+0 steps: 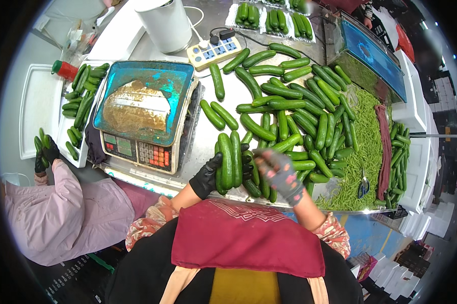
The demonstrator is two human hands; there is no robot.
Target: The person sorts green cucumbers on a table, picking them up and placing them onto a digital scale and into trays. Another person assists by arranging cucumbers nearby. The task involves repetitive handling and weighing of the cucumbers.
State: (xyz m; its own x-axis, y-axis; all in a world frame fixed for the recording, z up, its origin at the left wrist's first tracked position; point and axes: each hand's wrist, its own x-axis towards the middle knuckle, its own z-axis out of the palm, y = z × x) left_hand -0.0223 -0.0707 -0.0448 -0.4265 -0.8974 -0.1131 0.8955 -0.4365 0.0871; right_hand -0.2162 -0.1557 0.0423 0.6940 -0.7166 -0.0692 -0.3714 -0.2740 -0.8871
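My left hand, in a black glove, holds a bunch of several cucumbers upright over the near edge of the metal table. My right hand, in a grey patterned glove, is just right of the bunch, at the near side of the cucumber pile. It is blurred, and whether its fingers hold a cucumber cannot be told. Left of the bunch stands a digital weighing scale with a worn blue pan that bears no cucumbers. A few cucumbers lie loose between scale and pile.
A co-worker in a pink jacket holds cucumbers at the left, beside a white foam box. Behind are a power strip, a white container and wrapped cucumber packs. Blue-handled scissors lie on green trimmings at right.
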